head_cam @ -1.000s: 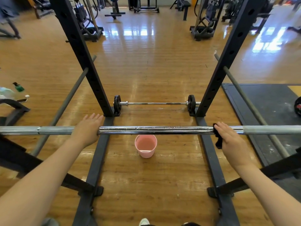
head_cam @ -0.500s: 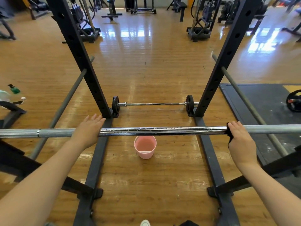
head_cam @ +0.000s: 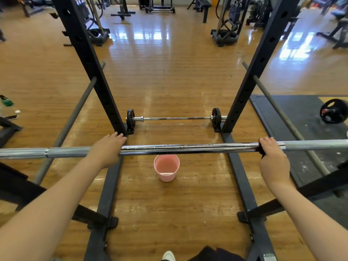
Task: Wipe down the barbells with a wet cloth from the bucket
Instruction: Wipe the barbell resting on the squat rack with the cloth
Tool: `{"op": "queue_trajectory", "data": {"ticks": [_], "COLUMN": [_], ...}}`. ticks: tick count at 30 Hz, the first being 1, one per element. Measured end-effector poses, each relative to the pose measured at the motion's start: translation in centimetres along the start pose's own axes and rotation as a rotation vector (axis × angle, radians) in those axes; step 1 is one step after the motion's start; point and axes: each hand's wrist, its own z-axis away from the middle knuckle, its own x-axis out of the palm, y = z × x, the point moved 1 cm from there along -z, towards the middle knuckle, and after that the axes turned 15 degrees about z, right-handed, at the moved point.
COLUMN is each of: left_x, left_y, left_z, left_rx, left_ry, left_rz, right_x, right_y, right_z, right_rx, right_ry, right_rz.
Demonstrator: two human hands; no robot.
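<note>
A long chrome barbell (head_cam: 188, 148) lies level across the squat rack in front of me. My left hand (head_cam: 106, 149) rests flat on the bar at its left part, fingers straight. My right hand (head_cam: 271, 157) wraps a dark cloth (head_cam: 261, 150) around the bar at its right part and grips it. Below the bar a pink bucket (head_cam: 166, 167) stands on the wooden floor. A second, shorter barbell (head_cam: 175, 118) with small black plates lies on the floor beyond the bucket, between the rack uprights.
Black rack uprights (head_cam: 88, 59) rise on both sides, with base rails (head_cam: 105, 204) along the floor. Grey safety bars (head_cam: 69, 123) slant at left and right. A black mat with a weight plate (head_cam: 332, 111) lies at right. Bottles (head_cam: 6, 101) sit at far left.
My right hand with the cloth has slid rightward along the bar. The left hand has stayed in place on the bar.
</note>
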Motion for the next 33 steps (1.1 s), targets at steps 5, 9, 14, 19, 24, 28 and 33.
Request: {"op": "queue_trajectory", "data": {"ticks": [5, 9, 14, 19, 24, 28, 33], "left_x": [2.3, 2.6, 2.5, 1.8, 0.5, -0.1, 0.0], "left_y": [-1.4, -1.6, -1.4, -0.7, -0.3, 0.2, 0.4], "left_z": [0.7, 0.4, 0.1, 0.3, 0.2, 0.3, 0.5], "left_rx": [0.155, 0.184, 0.112, 0.063, -0.022, 0.021, 0.009], "left_ry": [0.354, 0.367, 0.284, 0.224, 0.045, -0.011, 0.059], "left_rz": [0.043, -0.010, -0.009, -0.052, -0.017, -0.051, -0.076], "right_x": [0.4, 0.5, 1.3, 0.9, 0.7, 1.0, 0.4], "right_y": [-1.1, 0.1, -1.0, 1.1, 0.1, 0.7, 1.0], "right_z": [0.7, 0.0, 0.6, 0.3, 0.1, 0.6, -0.4], "right_rx": [-0.127, 0.016, 0.004, -0.079, 0.034, -0.171, 0.002], "right_ry": [0.008, 0.075, 0.100, 0.110, 0.092, 0.072, 0.055], "right_rz": [0.045, 0.011, -0.006, 0.034, -0.057, -0.026, -0.074]}}
